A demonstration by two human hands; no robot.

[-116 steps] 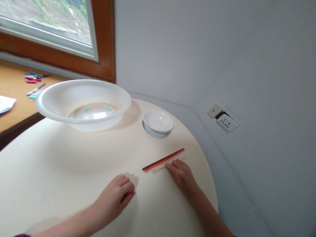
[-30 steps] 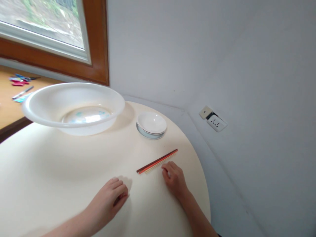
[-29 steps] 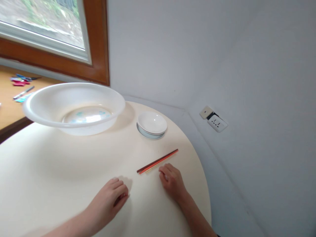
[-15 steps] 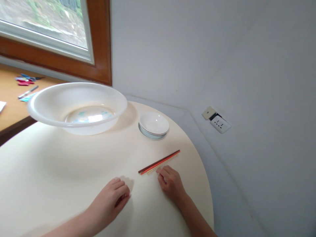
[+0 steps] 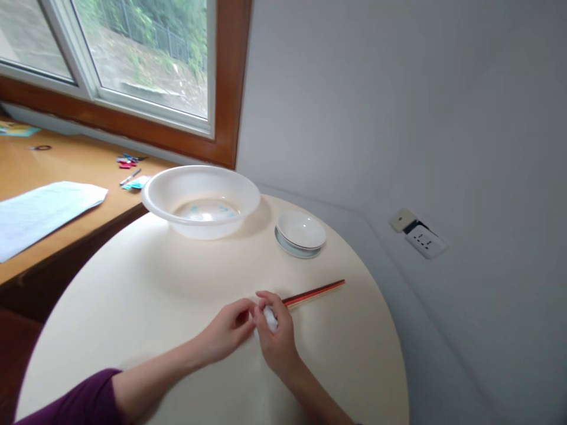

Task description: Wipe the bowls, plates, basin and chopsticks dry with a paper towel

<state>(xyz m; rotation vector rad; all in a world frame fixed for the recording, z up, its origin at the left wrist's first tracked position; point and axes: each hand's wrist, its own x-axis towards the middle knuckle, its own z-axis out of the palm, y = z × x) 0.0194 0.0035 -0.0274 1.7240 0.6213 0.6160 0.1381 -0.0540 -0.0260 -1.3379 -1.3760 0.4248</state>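
Observation:
My two hands meet on the round cream table point(image 5: 146, 283) at the near end of a bundle of red and dark chopsticks point(image 5: 315, 292). My right hand point(image 5: 275, 337) is curled, with a small white object point(image 5: 269, 317) showing between its fingers, and it covers the chopsticks' near end. My left hand point(image 5: 230, 329), in a purple sleeve, is pinched with its fingertips against the right hand's. What the left fingers grip is hidden. The chopsticks lie flat and point up to the right.
A large white plastic basin point(image 5: 201, 199) stands at the table's far side, with small stacked white dishes point(image 5: 300, 234) to its right. A wooden desk point(image 5: 66, 171) under the window carries paper point(image 5: 42, 209) and pens. A wall socket point(image 5: 420, 236) is at right.
Both hands have come together at the chopsticks' near end; the left moved right, the right moved left and curled. The view has pulled back and swung left, showing more desk and window.

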